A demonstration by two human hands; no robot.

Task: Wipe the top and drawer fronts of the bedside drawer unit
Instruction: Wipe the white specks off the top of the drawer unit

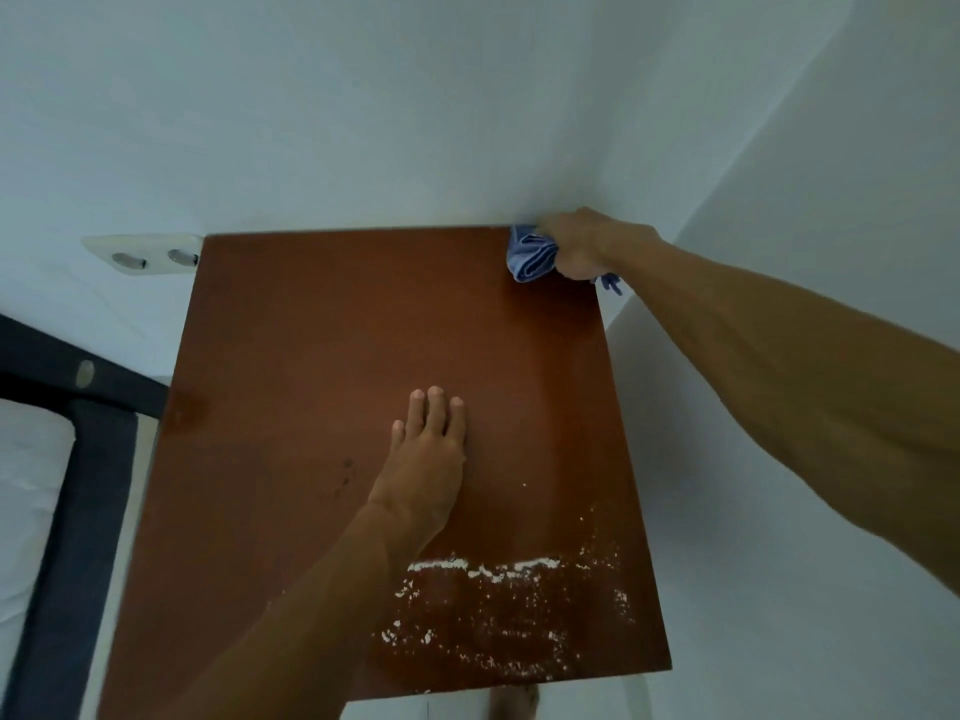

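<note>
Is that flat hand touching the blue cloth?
Apart. Head view: left hand lies flat on the top; right hand grips the cloth at the far corner.

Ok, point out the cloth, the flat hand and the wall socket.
blue cloth (531, 257), head view, on the bunched folds.
left hand (426, 459), head view, on the back of the hand.
wall socket (150, 252), head view, on the white plate between its holes.

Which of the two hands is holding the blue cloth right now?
The right hand, at the far right corner of the drawer unit's top, grips the bunched blue cloth; the left hand lies flat and empty mid-top.
</note>
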